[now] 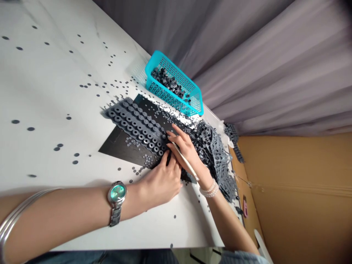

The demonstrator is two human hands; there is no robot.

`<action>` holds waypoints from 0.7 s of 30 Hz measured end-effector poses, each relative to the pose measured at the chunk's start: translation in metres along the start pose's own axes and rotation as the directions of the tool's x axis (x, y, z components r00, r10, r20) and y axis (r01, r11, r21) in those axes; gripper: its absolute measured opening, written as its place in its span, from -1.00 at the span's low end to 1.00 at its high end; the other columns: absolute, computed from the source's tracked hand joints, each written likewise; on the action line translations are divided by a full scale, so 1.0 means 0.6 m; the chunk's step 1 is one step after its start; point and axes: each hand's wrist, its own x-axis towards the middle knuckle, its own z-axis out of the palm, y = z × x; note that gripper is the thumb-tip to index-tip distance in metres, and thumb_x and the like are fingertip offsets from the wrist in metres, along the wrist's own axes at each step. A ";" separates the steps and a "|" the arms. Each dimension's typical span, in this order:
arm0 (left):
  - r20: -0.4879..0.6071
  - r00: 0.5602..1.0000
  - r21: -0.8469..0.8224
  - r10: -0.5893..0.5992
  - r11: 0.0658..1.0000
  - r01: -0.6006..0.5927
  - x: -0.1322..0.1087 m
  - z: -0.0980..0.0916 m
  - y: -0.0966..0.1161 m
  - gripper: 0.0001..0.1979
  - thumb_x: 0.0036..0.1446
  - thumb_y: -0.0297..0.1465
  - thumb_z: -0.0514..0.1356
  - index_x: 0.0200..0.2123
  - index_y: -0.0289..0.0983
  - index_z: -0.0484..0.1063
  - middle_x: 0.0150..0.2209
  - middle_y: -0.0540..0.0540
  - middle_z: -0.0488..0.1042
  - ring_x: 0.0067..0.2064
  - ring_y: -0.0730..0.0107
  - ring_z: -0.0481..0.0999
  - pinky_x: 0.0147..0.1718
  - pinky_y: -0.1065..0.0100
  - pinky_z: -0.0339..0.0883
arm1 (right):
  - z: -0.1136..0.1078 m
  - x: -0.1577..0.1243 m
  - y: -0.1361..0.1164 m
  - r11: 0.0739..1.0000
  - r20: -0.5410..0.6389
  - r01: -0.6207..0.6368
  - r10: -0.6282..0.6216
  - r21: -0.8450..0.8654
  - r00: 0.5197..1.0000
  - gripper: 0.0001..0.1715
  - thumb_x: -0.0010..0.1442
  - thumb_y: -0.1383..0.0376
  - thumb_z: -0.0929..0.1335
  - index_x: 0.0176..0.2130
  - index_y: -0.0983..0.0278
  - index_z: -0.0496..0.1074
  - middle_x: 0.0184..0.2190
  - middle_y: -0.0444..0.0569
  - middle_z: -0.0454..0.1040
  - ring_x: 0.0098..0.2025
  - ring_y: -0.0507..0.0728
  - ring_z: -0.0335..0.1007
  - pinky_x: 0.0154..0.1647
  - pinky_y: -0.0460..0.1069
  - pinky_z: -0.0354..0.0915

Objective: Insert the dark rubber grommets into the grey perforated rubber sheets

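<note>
A dark grey moulded rubber sheet [137,123] with rows of raised round rings lies on a black mat [118,146]. My left hand [165,179], wearing a watch, has its fingers bent and pressed together at the near right end of the sheet; the fingertips are partly hidden. Just beyond it, my right hand [187,150] holds a slim white pen-like tool [185,161] between thumb and fingers. Its fingertips reach over the sheet's right end, where the tool's tip is hard to make out. Small grey discs [148,160] are scattered around the sheet.
A turquoise plastic basket [176,99] with small dark ring-shaped parts [172,84] stands at the table's back edge. To the right lies a heap of perforated grey sheets [220,157]. Loose discs dot the white table [55,146]. A grey curtain [247,66] hangs behind.
</note>
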 end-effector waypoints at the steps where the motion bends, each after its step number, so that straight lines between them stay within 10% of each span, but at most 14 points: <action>1: -0.002 1.000 0.001 0.003 1.000 -0.003 0.000 0.000 0.000 -0.43 0.30 -0.17 0.09 0.06 -0.58 0.51 0.02 -0.51 0.55 0.13 -0.26 0.47 0.11 -0.12 0.30 | -0.001 0.007 0.002 1.000 0.009 0.027 -0.027 -0.015 1.000 -0.79 0.43 0.26 0.22 -0.06 0.20 0.41 0.16 0.14 0.47 0.40 0.23 0.14 0.26 0.26 0.32; 10: -0.021 1.000 0.018 0.003 1.000 -0.002 -0.002 0.001 -0.001 -0.44 0.30 -0.18 0.08 0.11 -0.53 0.48 0.12 -0.48 0.50 0.17 -0.19 0.45 0.12 -0.07 0.31 | -0.029 0.059 0.034 0.995 -0.169 -0.019 0.003 -0.093 0.986 -0.73 0.45 0.24 0.18 0.00 0.22 0.39 0.24 0.16 0.39 0.46 0.24 -0.02 0.36 0.30 0.22; 21: -0.030 1.000 0.005 0.002 1.000 -0.002 0.001 0.007 0.005 -0.45 0.27 -0.13 0.14 0.02 -0.53 0.56 -0.04 -0.45 0.60 0.07 -0.19 0.52 0.10 -0.10 0.30 | -0.025 -0.025 -0.036 0.995 0.013 -0.045 0.044 0.086 0.999 -0.80 0.41 0.33 0.24 -0.05 0.23 0.41 0.21 0.14 0.43 0.40 0.26 0.13 0.28 0.27 0.34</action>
